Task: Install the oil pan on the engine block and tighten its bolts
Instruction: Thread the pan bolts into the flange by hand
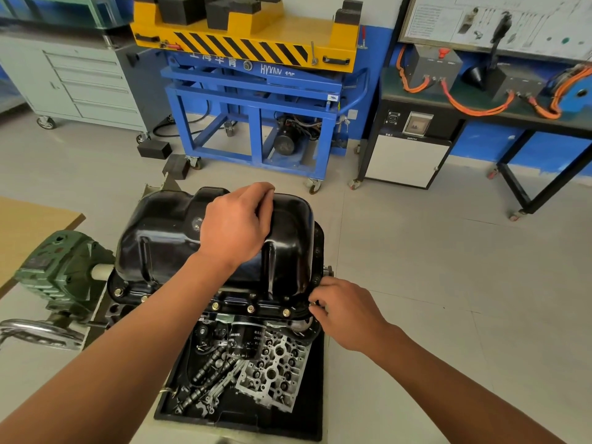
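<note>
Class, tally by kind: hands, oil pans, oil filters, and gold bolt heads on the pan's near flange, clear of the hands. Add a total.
hands: 2, left hand and right hand
oil pan: 1
oil filter: 1
gold bolt heads: 5
Total: 9

Automotive training workshop: blue-and-yellow lift cart (250, 88), wheeled tool cabinet (89, 88), bench (519, 119) with orange cables (474, 108).

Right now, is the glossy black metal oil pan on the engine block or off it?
On: the glossy black metal oil pan sits on it, brass-coloured bolts standing in its near flange.
</note>
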The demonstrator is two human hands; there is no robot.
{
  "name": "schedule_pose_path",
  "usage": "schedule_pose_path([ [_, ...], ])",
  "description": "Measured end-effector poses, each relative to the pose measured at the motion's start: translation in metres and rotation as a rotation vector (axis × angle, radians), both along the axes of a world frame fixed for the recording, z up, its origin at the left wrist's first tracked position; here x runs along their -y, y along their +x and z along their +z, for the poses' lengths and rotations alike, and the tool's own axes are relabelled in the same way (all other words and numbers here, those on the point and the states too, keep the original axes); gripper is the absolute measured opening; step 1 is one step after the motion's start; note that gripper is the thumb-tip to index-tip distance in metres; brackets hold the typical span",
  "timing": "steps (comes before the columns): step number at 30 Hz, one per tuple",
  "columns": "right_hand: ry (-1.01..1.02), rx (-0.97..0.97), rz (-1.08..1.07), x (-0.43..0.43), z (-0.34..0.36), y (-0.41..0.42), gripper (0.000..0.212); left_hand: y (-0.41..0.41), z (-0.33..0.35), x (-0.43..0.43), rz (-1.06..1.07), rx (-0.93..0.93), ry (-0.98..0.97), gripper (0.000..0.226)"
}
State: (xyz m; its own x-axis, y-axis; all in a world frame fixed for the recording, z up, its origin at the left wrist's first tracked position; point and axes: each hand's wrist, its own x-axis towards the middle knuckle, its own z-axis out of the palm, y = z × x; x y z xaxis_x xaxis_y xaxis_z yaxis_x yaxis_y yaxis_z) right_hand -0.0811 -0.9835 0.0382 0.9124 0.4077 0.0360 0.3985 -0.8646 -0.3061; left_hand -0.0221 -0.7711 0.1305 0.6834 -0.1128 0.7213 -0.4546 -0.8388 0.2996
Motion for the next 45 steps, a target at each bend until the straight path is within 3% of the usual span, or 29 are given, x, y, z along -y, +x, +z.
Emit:
schedule_pose_path([
  [6,-0.072,0.095,-0.047,-0.006,-0.001,-0.004,0.034,0.001,-0.002,-0.001,0.000,-0.003,-0.014,0.015],
  [11,-0.048,0.012,-0.004,-0.007,0.000,-0.003,0.018,0.003,-0.004,0.000,0.005,-0.014,-0.026,0.015],
  [14,-0.133,0.074,-0.032,-0.011,0.000,-0.002,0.028,0.003,-0.004,0.000,0.003,-0.017,-0.044,0.016],
  [17,-0.123,0.087,-0.107,-0.010,0.006,-0.004,0.038,0.003,-0.002,-0.003,-0.039,-0.073,-0.094,0.034],
  [19,-0.006,0.116,-0.206,-0.009,0.023,-0.001,0.039,0.004,0.001,-0.006,-0.111,-0.193,-0.244,0.048],
  [22,0.419,0.295,-0.293,-0.014,0.064,0.009,0.036,0.007,0.009,-0.010,-0.235,-0.349,-0.503,0.053],
  [24,0.686,0.406,-0.195,-0.029,0.097,0.018,0.027,0.009,0.015,-0.012,-0.272,-0.426,-0.578,0.053],
  [26,0.811,0.402,-0.054,-0.049,0.122,0.031,0.008,0.010,0.021,-0.015,-0.309,-0.509,-0.625,0.055],
  [29,0.720,0.230,0.052,-0.077,0.136,0.046,0.027,0.009,0.028,-0.021,-0.332,-0.622,-0.679,0.062],
  [32,0.644,0.161,0.123,-0.097,0.137,0.053,0.008,0.007,0.033,-0.024,-0.338,-0.699,-0.767,0.067],
  [40,0.548,0.123,0.078,-0.099,0.141,0.059,0.018,0.007,0.035,-0.019,-0.333,-0.732,-0.818,0.076],
  [45,0.633,0.017,0.102,-0.099,0.141,0.065,0.009,0.007,0.035,-0.019,-0.341,-0.734,-0.865,0.073],
])
